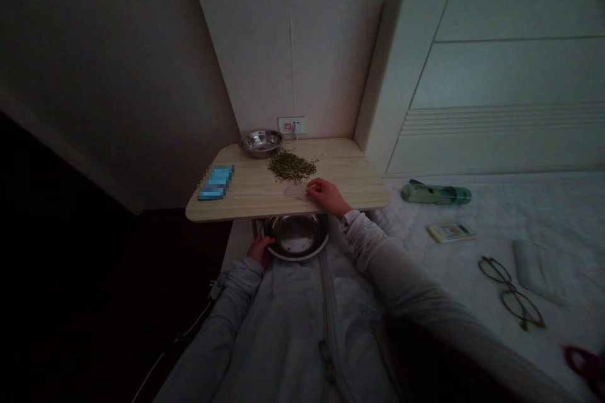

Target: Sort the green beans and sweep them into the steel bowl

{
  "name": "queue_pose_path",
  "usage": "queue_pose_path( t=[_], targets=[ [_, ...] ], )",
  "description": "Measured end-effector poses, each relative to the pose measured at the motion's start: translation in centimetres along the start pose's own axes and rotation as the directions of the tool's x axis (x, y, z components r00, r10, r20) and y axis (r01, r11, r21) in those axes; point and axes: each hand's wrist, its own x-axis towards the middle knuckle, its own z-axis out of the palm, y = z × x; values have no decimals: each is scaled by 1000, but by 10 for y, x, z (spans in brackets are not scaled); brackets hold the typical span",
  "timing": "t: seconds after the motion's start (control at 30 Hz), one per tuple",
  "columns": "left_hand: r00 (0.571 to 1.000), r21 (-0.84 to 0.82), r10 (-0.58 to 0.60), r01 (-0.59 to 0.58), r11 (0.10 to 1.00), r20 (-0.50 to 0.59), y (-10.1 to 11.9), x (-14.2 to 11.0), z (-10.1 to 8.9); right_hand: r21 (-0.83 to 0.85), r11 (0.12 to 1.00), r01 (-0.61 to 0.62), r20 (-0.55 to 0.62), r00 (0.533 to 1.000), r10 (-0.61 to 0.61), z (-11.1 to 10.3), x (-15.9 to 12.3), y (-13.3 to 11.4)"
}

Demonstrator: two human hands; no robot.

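My left hand grips the left rim of a shiny metal basin, held in my lap just under the table's front edge. A few small specks lie on the basin's bottom. Over the small wooden table, my right hand has its fingers closed on a thin, see-through flat piece that rests on the tabletop; its exact kind I cannot make out. Right behind that piece spreads a loose pile of small greenish-brown grains.
A second metal bowl stands at the table's back left, with a blurred blue item at the left. On the bed to the right lie a green bottle-like item, a phone, glasses and a pale case. A socket is behind.
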Motion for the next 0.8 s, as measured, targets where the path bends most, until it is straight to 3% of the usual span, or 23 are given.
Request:
queue_pose_path(
  t=[0.23,0.8],
  targets=[
    [1000,30,19,-19,999,-8,2,-1,1,-187,981,-48,-113,993,27,2,-1,-2],
    [1000,16,-6,6,1000,3,4,-4,3,-144,987,-73,-260,965,34,0,1,1]
  ],
)
